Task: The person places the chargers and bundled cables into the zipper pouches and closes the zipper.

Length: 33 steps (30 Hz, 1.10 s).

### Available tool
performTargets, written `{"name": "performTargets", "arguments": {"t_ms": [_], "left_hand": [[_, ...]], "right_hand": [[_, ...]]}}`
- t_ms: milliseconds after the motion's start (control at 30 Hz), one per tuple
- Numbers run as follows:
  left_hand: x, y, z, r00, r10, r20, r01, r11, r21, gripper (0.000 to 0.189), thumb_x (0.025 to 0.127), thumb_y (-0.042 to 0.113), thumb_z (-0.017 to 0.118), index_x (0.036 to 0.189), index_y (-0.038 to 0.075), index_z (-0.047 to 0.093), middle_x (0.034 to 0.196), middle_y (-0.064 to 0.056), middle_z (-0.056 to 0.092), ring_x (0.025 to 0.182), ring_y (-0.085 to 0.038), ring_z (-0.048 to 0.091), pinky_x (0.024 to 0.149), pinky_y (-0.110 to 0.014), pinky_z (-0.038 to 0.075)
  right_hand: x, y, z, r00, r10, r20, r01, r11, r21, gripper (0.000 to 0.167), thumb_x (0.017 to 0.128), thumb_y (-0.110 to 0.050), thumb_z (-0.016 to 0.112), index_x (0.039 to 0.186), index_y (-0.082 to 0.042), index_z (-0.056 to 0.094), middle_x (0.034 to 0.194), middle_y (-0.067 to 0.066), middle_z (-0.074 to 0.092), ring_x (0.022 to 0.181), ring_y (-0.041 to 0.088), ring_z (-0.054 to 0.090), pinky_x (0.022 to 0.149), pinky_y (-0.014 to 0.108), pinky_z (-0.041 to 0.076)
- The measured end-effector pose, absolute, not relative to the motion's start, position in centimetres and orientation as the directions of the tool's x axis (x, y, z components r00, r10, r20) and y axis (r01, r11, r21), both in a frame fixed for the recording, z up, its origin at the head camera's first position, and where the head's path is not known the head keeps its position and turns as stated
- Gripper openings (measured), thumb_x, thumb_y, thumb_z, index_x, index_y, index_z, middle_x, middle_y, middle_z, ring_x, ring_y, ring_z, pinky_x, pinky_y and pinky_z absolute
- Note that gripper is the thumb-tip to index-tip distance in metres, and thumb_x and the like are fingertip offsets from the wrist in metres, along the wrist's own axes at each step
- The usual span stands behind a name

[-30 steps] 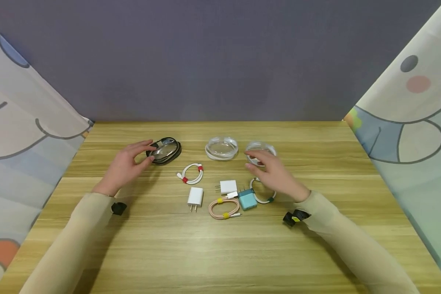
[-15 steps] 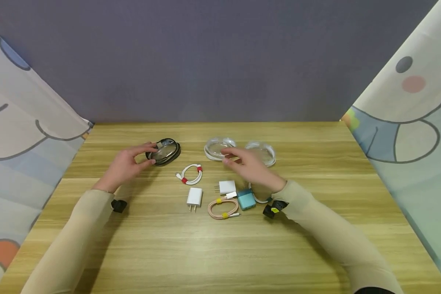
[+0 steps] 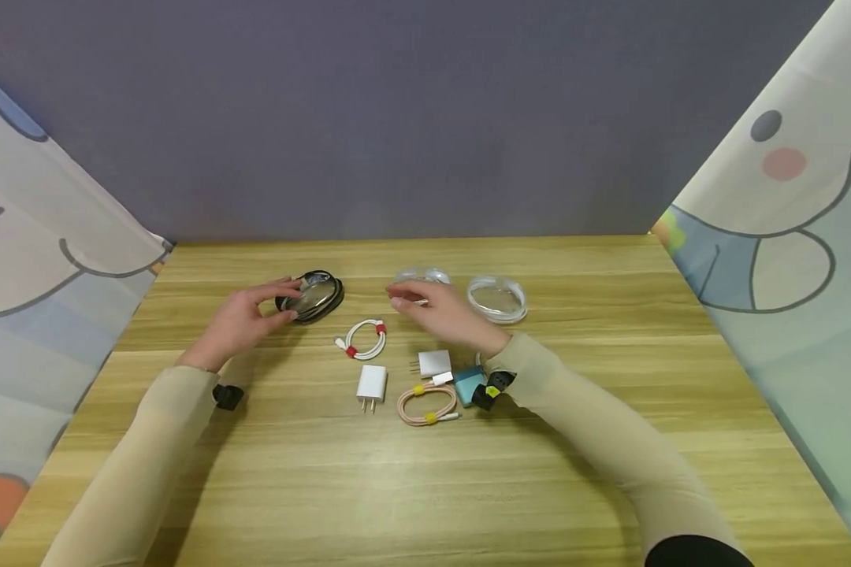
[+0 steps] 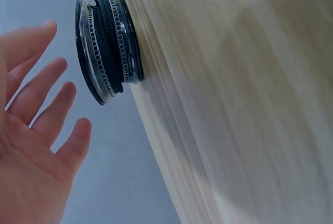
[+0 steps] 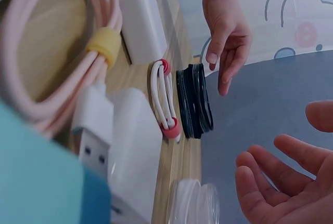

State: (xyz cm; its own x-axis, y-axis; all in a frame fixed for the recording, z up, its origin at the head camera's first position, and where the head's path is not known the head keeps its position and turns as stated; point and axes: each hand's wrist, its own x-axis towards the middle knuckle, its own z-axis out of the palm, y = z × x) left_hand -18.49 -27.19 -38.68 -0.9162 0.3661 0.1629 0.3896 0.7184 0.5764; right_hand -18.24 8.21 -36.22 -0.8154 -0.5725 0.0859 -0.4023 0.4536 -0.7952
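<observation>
My left hand (image 3: pixel 241 319) hovers at the left of a round clear case with a black zip rim (image 3: pixel 317 298). In the left wrist view its fingers are spread and relaxed, and a gap separates them from the case (image 4: pixel 106 44). My right hand (image 3: pixel 443 315) hangs over the front of the middle clear case with a white rim (image 3: pixel 421 274), partly covering it. In the right wrist view that hand (image 5: pixel 296 182) has loosely bent fingers with nothing between them. A second white-rimmed clear case (image 3: pixel 498 299) lies to the right.
In front of the cases lie a white cable with red ties (image 3: pixel 351 351), a white charger (image 3: pixel 372 383), another white charger (image 3: pixel 435 362), a pink cable with yellow ties (image 3: pixel 431 418) and a teal charger (image 3: pixel 468 382). My right wrist mostly hides another cable. A grey partition (image 3: pixel 411 126) borders the table's back.
My right hand has moved left, from over the right white-rimmed case to the middle one. My left hand stays beside the black-rimmed case. The head view has shifted slightly.
</observation>
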Motion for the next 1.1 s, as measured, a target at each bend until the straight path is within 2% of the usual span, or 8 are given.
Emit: {"name": "performTargets", "arguments": {"t_ms": [267, 433, 567, 633, 700, 867, 967, 1100], "left_hand": [[-18.6, -27.4, -38.7, -0.905, 0.391, 0.167, 0.411, 0.704, 0.579, 0.033, 0.091, 0.008, 0.074, 0.124, 0.007, 0.07, 0.147, -0.011, 0.053, 0.035, -0.008, 0.032, 0.037, -0.026, 0.031], [-19.2, -27.6, -38.6, -0.897, 0.405, 0.179, 0.431, 0.71, 0.557, 0.034, 0.091, 0.007, 0.074, 0.125, 0.005, 0.069, 0.146, -0.011, 0.053, 0.035, -0.009, 0.03, 0.04, -0.027, 0.031], [-19.6, -27.3, -38.6, -0.886, 0.423, 0.189, 0.453, 0.708, 0.542, 0.033, 0.091, 0.007, 0.075, 0.123, 0.005, 0.07, 0.144, -0.012, 0.055, 0.044, -0.019, 0.052, 0.044, -0.028, 0.031], [-19.6, -27.1, -38.7, -0.88, 0.434, 0.191, 0.464, 0.703, 0.539, 0.033, 0.09, 0.006, 0.075, 0.123, 0.004, 0.07, 0.143, -0.013, 0.056, 0.067, -0.028, 0.067, 0.047, -0.029, 0.033], [-19.6, -27.0, -38.8, -0.882, 0.435, 0.182, 0.459, 0.702, 0.544, 0.034, 0.09, 0.006, 0.075, 0.123, 0.005, 0.07, 0.144, -0.012, 0.055, 0.079, -0.032, 0.071, 0.048, -0.029, 0.033], [-19.5, -26.8, -38.9, -0.891, 0.429, 0.15, 0.432, 0.699, 0.57, 0.035, 0.091, 0.006, 0.074, 0.125, 0.005, 0.069, 0.147, -0.011, 0.053, 0.048, -0.024, 0.057, 0.041, -0.028, 0.032], [-19.7, -26.8, -38.7, -0.889, 0.43, 0.16, 0.44, 0.698, 0.565, 0.035, 0.091, 0.006, 0.074, 0.125, 0.005, 0.069, 0.146, -0.011, 0.054, 0.077, -0.029, 0.07, 0.044, -0.029, 0.033], [-19.8, -26.9, -38.7, -0.885, 0.43, 0.179, 0.451, 0.694, 0.561, 0.034, 0.09, 0.005, 0.074, 0.124, 0.005, 0.069, 0.145, -0.011, 0.055, 0.122, -0.038, 0.059, 0.053, -0.029, 0.038]], "right_hand": [[-19.0, 6.6, -36.3, -0.817, -0.571, 0.086, -0.385, 0.429, -0.817, 0.041, 0.106, -0.032, 0.052, 0.138, -0.009, 0.061, 0.133, 0.003, 0.064, 0.121, 0.018, 0.059, 0.098, 0.031, 0.049], [-19.5, 5.8, -36.2, -0.825, -0.558, 0.083, -0.376, 0.435, -0.818, 0.041, 0.106, -0.031, 0.051, 0.138, -0.006, 0.06, 0.134, 0.005, 0.063, 0.122, 0.019, 0.058, 0.1, 0.029, 0.047], [-19.7, 5.5, -36.0, -0.839, -0.539, 0.076, -0.358, 0.441, -0.823, 0.04, 0.106, -0.03, 0.051, 0.138, -0.007, 0.061, 0.134, 0.006, 0.063, 0.122, 0.02, 0.058, 0.101, 0.03, 0.046], [-19.7, 5.5, -36.2, -0.843, -0.534, 0.07, -0.348, 0.441, -0.827, 0.04, 0.106, -0.029, 0.052, 0.138, -0.008, 0.061, 0.134, 0.006, 0.063, 0.122, 0.021, 0.058, 0.102, 0.03, 0.046], [-19.7, 5.4, -36.4, -0.845, -0.532, 0.055, -0.336, 0.447, -0.829, 0.04, 0.106, -0.03, 0.052, 0.138, -0.008, 0.06, 0.135, 0.006, 0.063, 0.123, 0.02, 0.058, 0.102, 0.03, 0.046], [-19.9, 5.3, -37.2, -0.847, -0.532, 0.014, -0.306, 0.466, -0.83, 0.042, 0.104, -0.03, 0.055, 0.139, -0.007, 0.059, 0.132, 0.005, 0.064, 0.12, 0.018, 0.059, 0.099, 0.029, 0.047], [-20.0, 5.1, -37.3, -0.851, -0.526, 0.011, -0.302, 0.471, -0.829, 0.042, 0.103, -0.029, 0.059, 0.137, -0.006, 0.06, 0.129, 0.005, 0.066, 0.116, 0.018, 0.06, 0.097, 0.028, 0.048], [-20.2, 4.7, -37.4, -0.858, -0.514, -0.006, -0.273, 0.466, -0.842, 0.04, 0.102, -0.025, 0.06, 0.136, -0.006, 0.061, 0.129, 0.006, 0.066, 0.116, 0.019, 0.061, 0.098, 0.028, 0.048]]}}
